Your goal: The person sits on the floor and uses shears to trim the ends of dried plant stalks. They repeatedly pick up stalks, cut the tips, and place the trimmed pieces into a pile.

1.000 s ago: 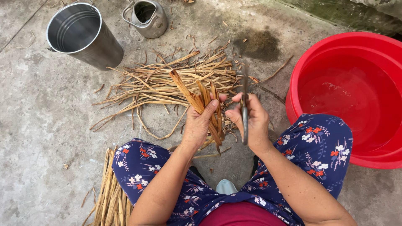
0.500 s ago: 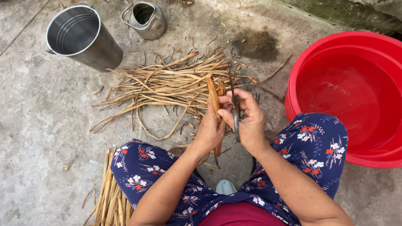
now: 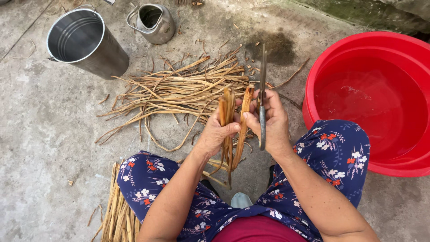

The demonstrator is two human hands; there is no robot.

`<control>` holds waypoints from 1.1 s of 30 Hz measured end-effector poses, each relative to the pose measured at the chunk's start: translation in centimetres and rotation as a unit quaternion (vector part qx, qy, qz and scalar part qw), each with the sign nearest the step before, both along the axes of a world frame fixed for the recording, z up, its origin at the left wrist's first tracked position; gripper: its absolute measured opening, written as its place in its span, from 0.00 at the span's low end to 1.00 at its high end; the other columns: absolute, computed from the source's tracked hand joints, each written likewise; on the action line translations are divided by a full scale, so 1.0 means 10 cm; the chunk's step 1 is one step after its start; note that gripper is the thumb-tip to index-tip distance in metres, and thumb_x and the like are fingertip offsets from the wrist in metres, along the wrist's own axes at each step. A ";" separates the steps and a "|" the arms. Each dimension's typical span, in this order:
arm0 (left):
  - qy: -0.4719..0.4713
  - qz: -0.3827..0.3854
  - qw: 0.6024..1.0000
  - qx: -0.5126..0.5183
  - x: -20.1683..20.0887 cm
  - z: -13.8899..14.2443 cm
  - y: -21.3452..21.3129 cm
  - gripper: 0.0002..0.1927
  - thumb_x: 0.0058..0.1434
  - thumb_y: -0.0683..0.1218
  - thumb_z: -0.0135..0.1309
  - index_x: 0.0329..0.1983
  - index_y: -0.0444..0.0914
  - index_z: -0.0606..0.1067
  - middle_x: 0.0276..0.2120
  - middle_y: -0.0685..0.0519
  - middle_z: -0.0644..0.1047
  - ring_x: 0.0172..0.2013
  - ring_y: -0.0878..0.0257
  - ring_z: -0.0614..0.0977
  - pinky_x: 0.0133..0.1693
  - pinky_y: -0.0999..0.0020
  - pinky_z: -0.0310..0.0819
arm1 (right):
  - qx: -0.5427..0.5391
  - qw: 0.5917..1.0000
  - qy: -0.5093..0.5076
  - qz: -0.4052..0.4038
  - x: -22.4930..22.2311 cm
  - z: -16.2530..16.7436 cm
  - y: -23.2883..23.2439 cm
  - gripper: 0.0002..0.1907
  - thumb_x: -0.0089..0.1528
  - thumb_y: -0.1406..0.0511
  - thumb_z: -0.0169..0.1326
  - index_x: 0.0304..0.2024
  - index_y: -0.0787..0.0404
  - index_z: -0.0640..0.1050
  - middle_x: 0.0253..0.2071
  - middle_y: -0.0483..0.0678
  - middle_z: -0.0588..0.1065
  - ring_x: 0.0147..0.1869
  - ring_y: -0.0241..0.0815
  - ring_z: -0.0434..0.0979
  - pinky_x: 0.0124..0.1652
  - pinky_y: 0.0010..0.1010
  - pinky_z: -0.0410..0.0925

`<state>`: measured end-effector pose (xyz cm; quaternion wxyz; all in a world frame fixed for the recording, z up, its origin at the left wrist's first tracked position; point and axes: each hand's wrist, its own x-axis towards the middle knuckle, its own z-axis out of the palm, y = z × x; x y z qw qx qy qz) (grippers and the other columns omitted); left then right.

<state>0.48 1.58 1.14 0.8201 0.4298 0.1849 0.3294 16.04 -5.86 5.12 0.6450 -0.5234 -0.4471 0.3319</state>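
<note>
**Stalks and blade in hand over a concrete floor**

Red plastic basin [image 3: 380, 98], 3 o'clock, holding water. Steel bucket [image 3: 85, 42], 10 o'clock. Loose pile of dry fibrous strips [image 3: 179, 92], 12 o'clock. Small metal jug [image 3: 152, 22]. Left hand [image 3: 215, 134] closed around upright brown stalks [image 3: 227, 130]; right hand [image 3: 273, 123] gripping a thin knife [image 3: 262, 98], touching them.

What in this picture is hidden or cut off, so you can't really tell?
- Head view: the red basin runs past the right edge.
- The bundle of stalks by the left knee is cut by the bottom edge.
- The kettle inside is too dark.
- The knife handle is hidden inside the right hand.
</note>
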 end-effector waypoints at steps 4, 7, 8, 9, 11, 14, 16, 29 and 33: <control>-0.001 0.063 0.997 -0.054 0.01 -0.06 -0.01 0.20 0.59 0.40 0.67 0.53 0.37 0.75 0.36 0.57 0.78 0.28 0.72 0.74 0.28 0.77 0.66 | -0.013 0.997 -0.076 -0.004 -0.07 0.00 -0.01 0.24 0.60 0.75 0.62 0.57 0.60 0.69 0.41 0.43 0.77 0.44 0.30 0.77 0.42 0.21 0.72; 0.010 0.090 0.995 -0.040 0.02 -0.02 -0.03 0.12 0.62 0.40 0.64 0.47 0.38 0.77 0.36 0.57 0.80 0.27 0.73 0.73 0.27 0.79 0.66 | -0.012 0.989 -0.149 -0.017 -0.12 -0.01 -0.05 0.26 0.59 0.73 0.65 0.57 0.60 0.69 0.42 0.44 0.77 0.45 0.32 0.79 0.42 0.24 0.72; 0.015 0.099 0.994 -0.039 0.02 0.00 -0.03 0.10 0.62 0.41 0.63 0.46 0.37 0.77 0.36 0.56 0.81 0.26 0.73 0.72 0.27 0.79 0.66 | 0.001 0.989 -0.146 -0.014 -0.13 -0.02 -0.07 0.27 0.60 0.72 0.65 0.58 0.60 0.69 0.44 0.45 0.77 0.47 0.33 0.79 0.45 0.25 0.72; 0.021 0.109 0.993 -0.038 0.01 0.02 -0.02 0.08 0.63 0.42 0.62 0.44 0.36 0.78 0.36 0.54 0.82 0.25 0.73 0.72 0.27 0.79 0.66 | 0.013 0.990 -0.143 -0.011 -0.15 -0.02 -0.09 0.27 0.61 0.71 0.65 0.59 0.60 0.68 0.45 0.45 0.77 0.49 0.34 0.79 0.48 0.26 0.73; 0.016 0.129 0.990 -0.049 -0.02 0.07 0.02 0.07 0.64 0.43 0.61 0.44 0.36 0.79 0.35 0.54 0.82 0.25 0.72 0.73 0.28 0.79 0.67 | -0.011 0.991 -0.134 -0.016 -0.15 -0.04 -0.11 0.31 0.60 0.67 0.66 0.62 0.60 0.67 0.47 0.45 0.76 0.50 0.34 0.78 0.48 0.27 0.73; -0.001 0.157 0.985 -0.071 -0.07 0.13 0.07 0.08 0.65 0.43 0.61 0.44 0.35 0.80 0.34 0.54 0.81 0.26 0.72 0.73 0.29 0.78 0.68 | -0.060 0.990 -0.130 0.008 -0.15 -0.06 -0.12 0.36 0.58 0.61 0.68 0.64 0.60 0.65 0.48 0.46 0.75 0.51 0.34 0.77 0.48 0.28 0.74; 0.013 0.167 0.983 -0.076 -0.08 0.14 0.09 0.08 0.64 0.42 0.62 0.44 0.35 0.80 0.36 0.52 0.83 0.26 0.72 0.73 0.29 0.78 0.69 | -0.076 0.984 -0.159 0.022 -0.16 -0.06 -0.11 0.38 0.57 0.59 0.69 0.63 0.60 0.66 0.48 0.46 0.76 0.50 0.36 0.77 0.48 0.29 0.73; -0.015 0.169 0.983 -0.065 -0.06 0.10 0.05 0.08 0.64 0.41 0.62 0.45 0.35 0.79 0.32 0.56 0.79 0.27 0.71 0.73 0.29 0.77 0.67 | -0.050 0.974 -0.218 0.020 -0.21 0.06 -0.10 0.37 0.55 0.57 0.70 0.60 0.63 0.69 0.45 0.48 0.75 0.43 0.37 0.77 0.41 0.29 0.73; -0.012 0.166 0.985 -0.043 -0.08 0.10 0.06 0.08 0.65 0.41 0.61 0.46 0.35 0.79 0.32 0.57 0.79 0.27 0.72 0.73 0.30 0.77 0.68 | -0.079 0.967 -0.240 0.014 -0.20 0.07 -0.11 0.37 0.53 0.57 0.72 0.59 0.63 0.70 0.40 0.48 0.75 0.39 0.38 0.76 0.39 0.30 0.71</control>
